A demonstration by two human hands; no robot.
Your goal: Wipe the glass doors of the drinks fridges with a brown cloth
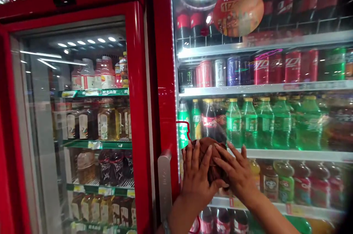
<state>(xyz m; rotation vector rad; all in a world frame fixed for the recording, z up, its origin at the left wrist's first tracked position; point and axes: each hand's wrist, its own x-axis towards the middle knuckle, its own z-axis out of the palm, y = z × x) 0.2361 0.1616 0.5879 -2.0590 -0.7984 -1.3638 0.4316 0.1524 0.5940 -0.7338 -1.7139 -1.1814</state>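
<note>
A crumpled brown cloth (211, 149) is pressed against the glass door of the right-hand drinks fridge. My left hand (197, 175) lies over its left part, fingers spread and pointing up. From the right, my right hand (238, 169) rests on the cloth's other side with its fingers apart. Both hands press the cloth with flat fingers rather than wrapping round it. Behind the glass (215, 123) stand rows of bottles and cans, partly hidden by the hands and cloth.
A silver door handle (164, 186) stands just left of my left wrist. Further left is a second red-framed fridge (138, 98) with bottles on its shelves. A round sticker (238, 11) is on the right door's upper part.
</note>
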